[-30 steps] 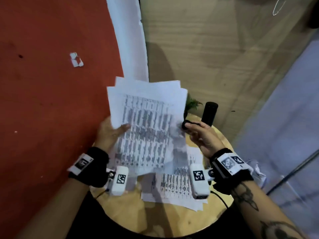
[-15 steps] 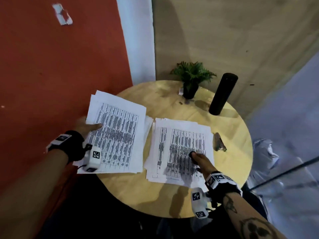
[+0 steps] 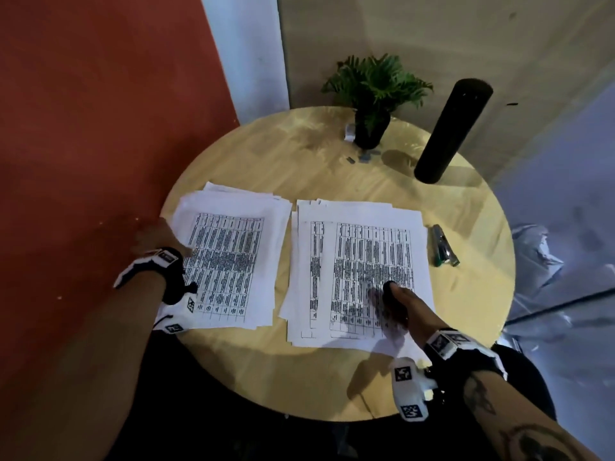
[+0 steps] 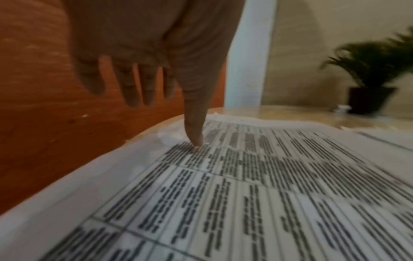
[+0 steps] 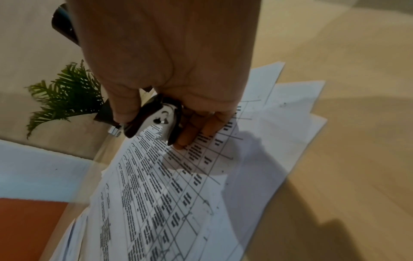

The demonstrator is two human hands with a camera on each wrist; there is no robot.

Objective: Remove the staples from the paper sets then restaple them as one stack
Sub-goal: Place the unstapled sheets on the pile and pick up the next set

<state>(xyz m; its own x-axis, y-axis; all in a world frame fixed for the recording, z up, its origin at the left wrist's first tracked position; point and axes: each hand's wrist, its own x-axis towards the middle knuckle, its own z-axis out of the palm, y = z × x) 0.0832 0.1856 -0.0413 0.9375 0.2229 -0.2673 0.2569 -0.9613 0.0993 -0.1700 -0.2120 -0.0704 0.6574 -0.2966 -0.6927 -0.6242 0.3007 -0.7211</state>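
With both paper sets (image 3: 229,264) (image 3: 359,271) flat on the desk (image 3: 332,168), I judge unstapling underway: my right hand (image 5: 170,74) grips the staple remover (image 5: 156,118), left hand (image 4: 143,53) open, thumb pressing paper, stapler (image 3: 444,246) untouched.

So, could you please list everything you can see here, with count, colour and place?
Table: one, round, light wood.
Paper stacks: two, white, printed; left stack, right stack, side by side.
Stapler: one, dark, right of the papers.
Potted plant: one, green, far edge.
Cylinder: one, black, upright, far right.
Staple remover: one, black and metal, in right hand.
Left hand: thumb on left stack.
Right hand: over right stack.
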